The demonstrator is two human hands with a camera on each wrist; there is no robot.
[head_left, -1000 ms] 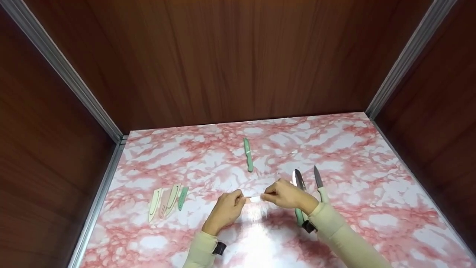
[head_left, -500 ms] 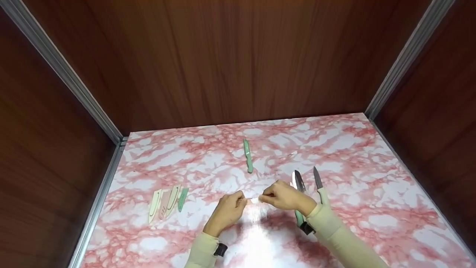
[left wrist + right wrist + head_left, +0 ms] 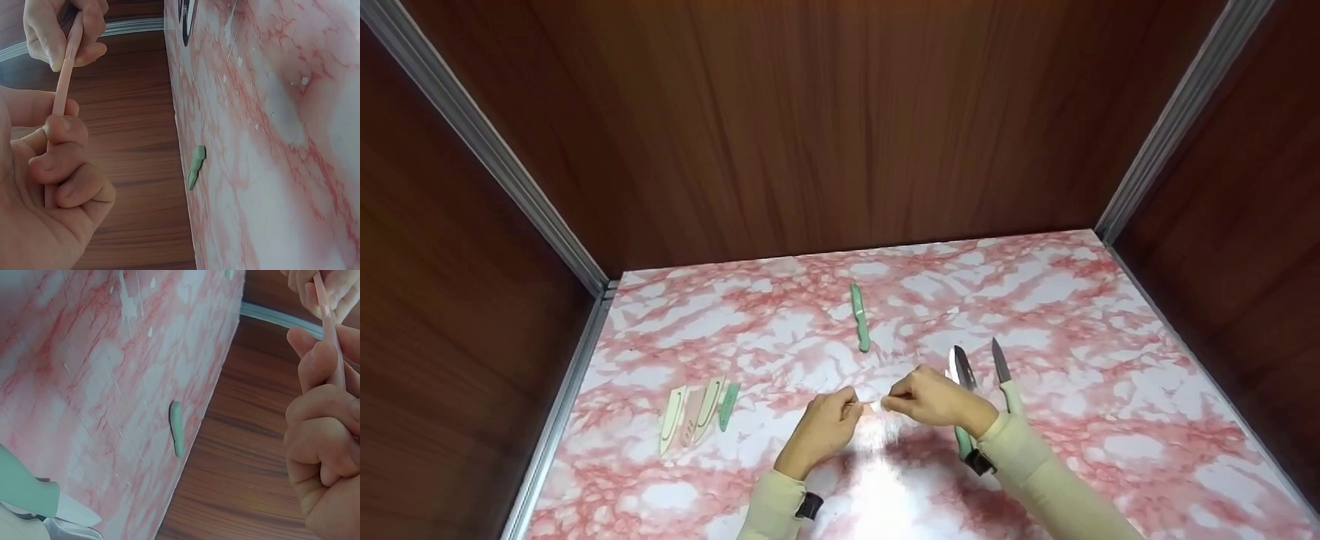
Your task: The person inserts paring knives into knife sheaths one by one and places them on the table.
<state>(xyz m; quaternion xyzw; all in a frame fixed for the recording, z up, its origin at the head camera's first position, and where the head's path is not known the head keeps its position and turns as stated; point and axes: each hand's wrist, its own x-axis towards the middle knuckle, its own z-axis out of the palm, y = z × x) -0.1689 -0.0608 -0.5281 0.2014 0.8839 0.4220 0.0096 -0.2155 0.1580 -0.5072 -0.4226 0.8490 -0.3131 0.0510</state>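
Between my two hands is a slim pink knife in a pink sheath (image 3: 63, 87), seen edge-on with a seam along its length. My left hand (image 3: 823, 424) grips one end with curled fingers. The other end is pinched by my right hand (image 3: 934, 397). Which end is the handle, I cannot tell. In the right wrist view the pink knife (image 3: 328, 323) runs from my right fingers up to the left hand. Under my right wrist lie a green-handled knife (image 3: 962, 441) and other bare blades, partly hidden by the arm.
A green sheathed knife (image 3: 860, 319) lies farther back on the marbled table (image 3: 780, 300). Sheaths in cream (image 3: 671, 420), pink (image 3: 690, 420) and green (image 3: 727, 406) lie at the left. A cream-handled knife (image 3: 1009, 394) points away at the right. Brown panels (image 3: 810, 150) enclose the table.
My hands have come slightly closer together. The white strip that showed between them has shrunk to a short pale bit. The sheaths and knives on the table have not moved.
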